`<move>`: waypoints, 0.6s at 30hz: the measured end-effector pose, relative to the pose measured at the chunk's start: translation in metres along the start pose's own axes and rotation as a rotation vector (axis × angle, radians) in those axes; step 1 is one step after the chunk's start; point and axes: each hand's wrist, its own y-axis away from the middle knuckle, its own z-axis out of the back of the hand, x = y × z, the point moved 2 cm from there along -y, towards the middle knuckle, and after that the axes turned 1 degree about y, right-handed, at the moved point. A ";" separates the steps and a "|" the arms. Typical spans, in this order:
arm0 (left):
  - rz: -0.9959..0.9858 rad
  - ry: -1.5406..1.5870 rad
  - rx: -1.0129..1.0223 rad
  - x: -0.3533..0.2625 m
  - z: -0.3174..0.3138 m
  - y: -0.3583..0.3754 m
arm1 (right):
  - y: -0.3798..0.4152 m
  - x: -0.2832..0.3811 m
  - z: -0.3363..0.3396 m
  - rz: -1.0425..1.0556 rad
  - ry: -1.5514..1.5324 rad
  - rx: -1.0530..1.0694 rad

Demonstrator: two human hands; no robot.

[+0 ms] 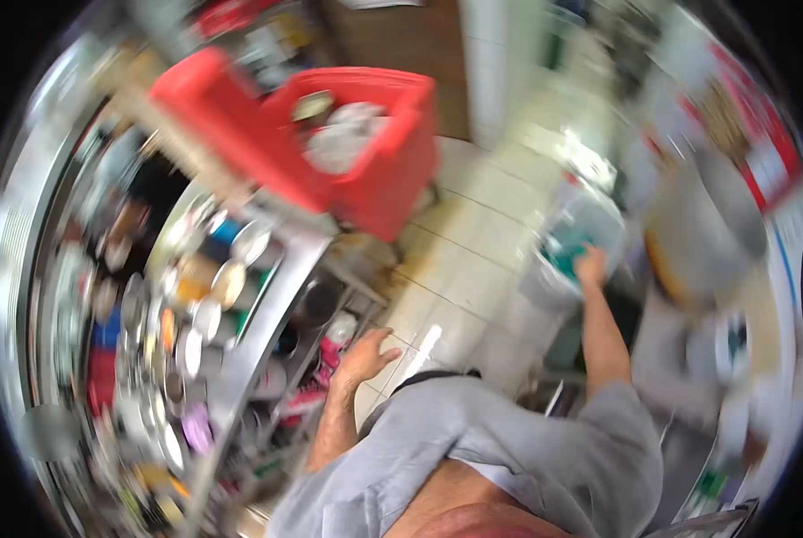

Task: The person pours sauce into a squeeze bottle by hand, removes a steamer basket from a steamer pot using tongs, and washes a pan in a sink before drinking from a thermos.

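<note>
My left hand (pixel 366 359) hangs in the air beside the metal shelf unit, its fingers apart and nothing in it. My right hand (pixel 590 266) reaches over a pale, translucent bin (pixel 549 282) on the floor side. Right by its fingers, inside the bin, is something green (pixel 563 255), too blurred to name. Motion blur hides whether the right fingers touch or grip it.
A red cooler-like box (pixel 388 170), its lid open, holds a whitish bundle (pixel 348 134). Crowded metal shelving (pixel 276 327) with bowls and lids runs along the left. A large metal pot (pixel 702 224) stands at right. Tiled floor (pixel 460 238) lies between.
</note>
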 end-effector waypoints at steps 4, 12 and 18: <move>0.158 0.014 -0.132 -0.007 0.012 0.022 | -0.040 -0.069 -0.059 0.000 -0.074 0.118; 0.318 0.082 -0.127 0.004 0.016 0.085 | 0.244 0.014 -0.183 0.095 -0.143 1.353; 0.432 0.136 -0.294 0.057 0.019 0.193 | 0.384 0.190 -0.185 0.919 -0.378 1.623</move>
